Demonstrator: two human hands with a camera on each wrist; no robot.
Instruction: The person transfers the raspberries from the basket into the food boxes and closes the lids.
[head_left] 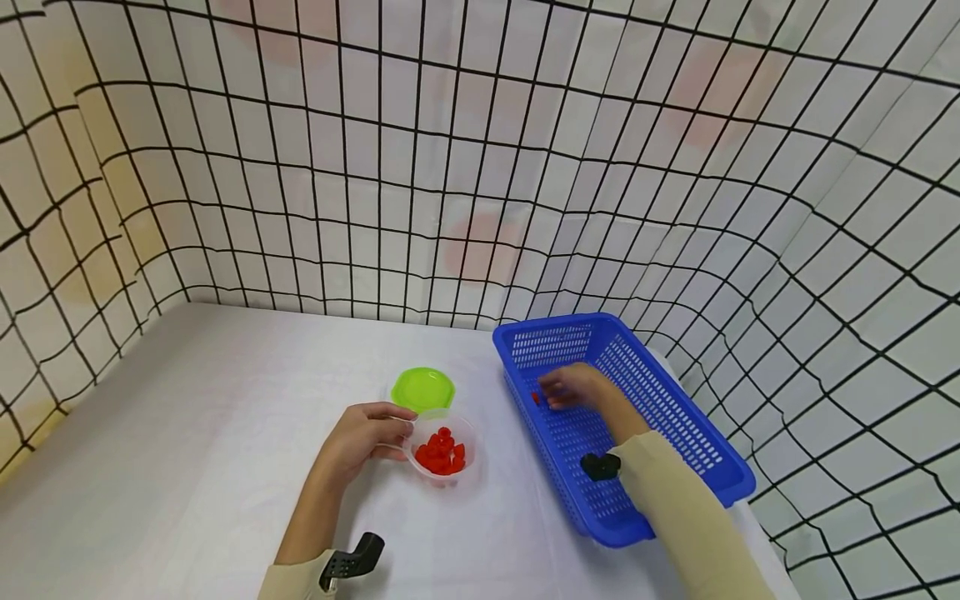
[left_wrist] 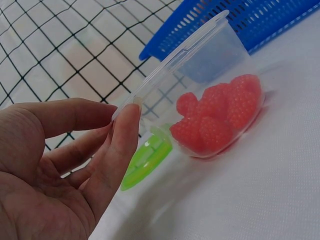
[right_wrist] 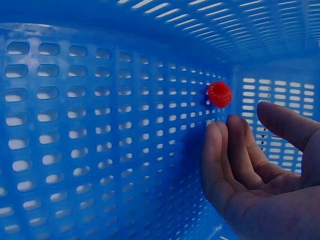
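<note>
In the head view my left hand [head_left: 371, 433] pinches the rim of a clear plastic tub [head_left: 468, 429] between thumb and fingers. Red raspberries [left_wrist: 215, 115] are heaped at the bottom of the tub, which stands on the white cloth. My right hand [head_left: 573, 387] reaches down inside a blue plastic basket [head_left: 555, 467]. One raspberry [right_wrist: 220, 94] lies in the basket, just beyond the fingertips in the right wrist view. The fingers of that hand are bent loosely, thumb apart, with nothing between them.
A bright green lid [head_left: 423, 389] lies on the white cloth [head_left: 210, 400] behind the tub. Black wire mesh [head_left: 360, 183] over pale sheets encloses the back and sides. The basket's slotted walls stand around my right hand.
</note>
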